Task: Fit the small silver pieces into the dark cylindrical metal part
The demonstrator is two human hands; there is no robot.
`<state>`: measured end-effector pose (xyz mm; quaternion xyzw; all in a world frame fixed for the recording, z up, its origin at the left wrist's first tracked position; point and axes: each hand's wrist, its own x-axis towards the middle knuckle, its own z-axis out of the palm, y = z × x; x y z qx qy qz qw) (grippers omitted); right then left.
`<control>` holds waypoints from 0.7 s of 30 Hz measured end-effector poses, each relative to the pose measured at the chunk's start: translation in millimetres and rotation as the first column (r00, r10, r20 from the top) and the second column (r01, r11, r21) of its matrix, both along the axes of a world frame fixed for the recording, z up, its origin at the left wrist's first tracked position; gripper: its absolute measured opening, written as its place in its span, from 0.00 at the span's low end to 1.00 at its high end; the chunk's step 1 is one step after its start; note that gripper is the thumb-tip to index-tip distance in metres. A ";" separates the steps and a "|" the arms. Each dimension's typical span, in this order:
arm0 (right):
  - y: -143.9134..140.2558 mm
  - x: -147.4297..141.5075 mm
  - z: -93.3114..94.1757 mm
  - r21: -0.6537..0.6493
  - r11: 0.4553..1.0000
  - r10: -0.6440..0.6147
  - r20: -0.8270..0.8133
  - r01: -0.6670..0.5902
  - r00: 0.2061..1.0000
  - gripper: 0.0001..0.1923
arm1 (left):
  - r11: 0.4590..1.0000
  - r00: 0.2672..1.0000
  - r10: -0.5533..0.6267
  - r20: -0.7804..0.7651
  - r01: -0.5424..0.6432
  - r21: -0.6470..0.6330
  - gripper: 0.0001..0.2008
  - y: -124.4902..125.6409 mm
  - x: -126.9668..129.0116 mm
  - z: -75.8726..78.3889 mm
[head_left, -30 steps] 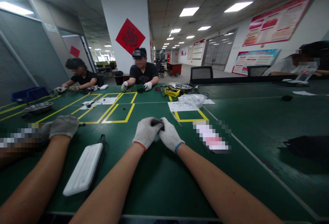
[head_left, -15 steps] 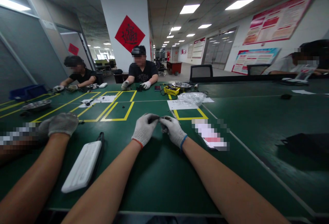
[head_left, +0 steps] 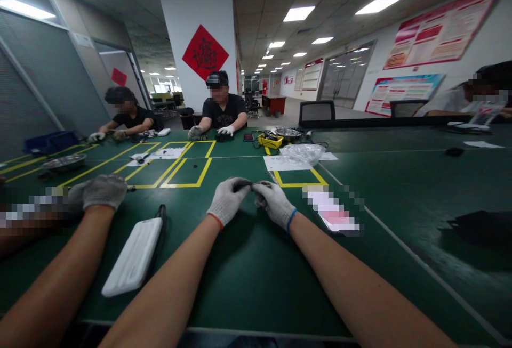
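Observation:
My left hand (head_left: 227, 199) and my right hand (head_left: 275, 202), both in white knit gloves, meet over the green table (head_left: 248, 278) at its middle. Between their fingertips they pinch a small dark part (head_left: 252, 184); most of it is hidden by the gloves, so its shape cannot be told. My bare forearms stretch out from the near edge.
A co-worker's gloved hand (head_left: 100, 191) and forearm lie at my left. A white flat device (head_left: 134, 256) rests beside it. Yellow tape boxes (head_left: 188, 172), paper and a plastic bag (head_left: 302, 153) lie further out. Several people sit at the far side.
My hands have drawn slightly apart, the right one sliding right and turning, while the small part stays pinched between them. The view has shifted a little.

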<state>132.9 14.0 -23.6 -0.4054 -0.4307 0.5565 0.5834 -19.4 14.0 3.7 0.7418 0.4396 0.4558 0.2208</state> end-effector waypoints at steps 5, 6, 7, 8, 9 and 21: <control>0.5 0.3 -0.2 0.014 1.000 0.003 0.003 -0.003 1.000 0.23 | 0.998 0.998 -0.015 0.054 0.018 -0.052 0.06 0.9 -0.7 0.3; 0.6 0.0 -0.3 0.013 1.000 -0.001 0.003 0.001 1.000 0.23 | 0.998 0.998 -0.015 0.059 0.019 -0.055 0.07 0.7 -0.9 0.7; 0.7 -0.2 -0.5 0.013 1.000 -0.002 0.002 0.002 1.000 0.23 | 0.998 0.998 -0.014 0.066 0.018 -0.059 0.07 0.4 -1.2 1.2; 0.8 -0.6 -0.8 0.015 1.000 -0.001 0.000 0.001 1.000 0.23 | 0.998 0.997 -0.010 0.074 0.015 -0.062 0.07 0.2 -1.5 1.8; 1.0 -0.9 -1.3 0.019 1.000 0.000 -0.003 0.000 1.000 0.23 | 0.998 0.996 -0.003 0.085 0.008 -0.064 0.07 -0.1 -1.8 2.4; 2.1 -1.0 -3.7 0.229 0.964 -0.181 0.203 0.133 0.962 0.14 | 0.987 0.964 0.009 0.267 0.034 -0.159 0.11 -2.0 -2.3 13.3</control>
